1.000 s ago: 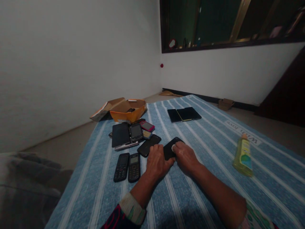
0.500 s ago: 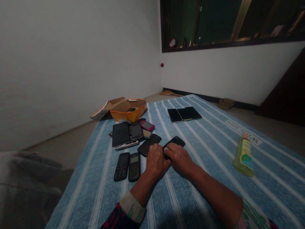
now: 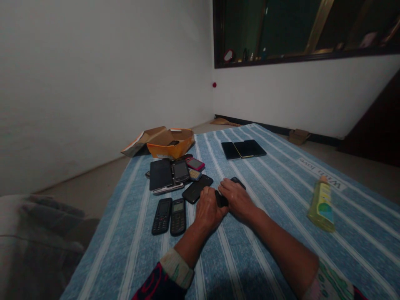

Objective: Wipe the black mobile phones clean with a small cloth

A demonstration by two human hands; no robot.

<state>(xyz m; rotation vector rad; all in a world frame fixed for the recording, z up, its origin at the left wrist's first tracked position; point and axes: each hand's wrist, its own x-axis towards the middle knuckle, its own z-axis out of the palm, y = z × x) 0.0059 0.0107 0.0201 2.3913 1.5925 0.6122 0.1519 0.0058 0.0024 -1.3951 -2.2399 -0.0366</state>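
A black phone lies on the striped cloth between my hands, its far end showing past my right hand. My left hand is closed round its near left end. My right hand rests across its top with bent fingers held together; what its fingertips hold, if anything, is hidden. Left of my left hand lies another black smartphone. Two keypad phones lie side by side nearer to me. Beyond them is a pile with a dark flat device, a touchscreen phone and a pink phone.
An open orange cardboard box stands at the far left edge of the bed-like surface. Several dark-screened devices lie at the back. A yellow-green bottle lies to the right. A blue striped cloth covers the surface.
My right hand has slid forward along the phone, uncovering its part near my left hand. A small whitish thing seen at the right fingertips is now hidden. The view has shifted slightly.
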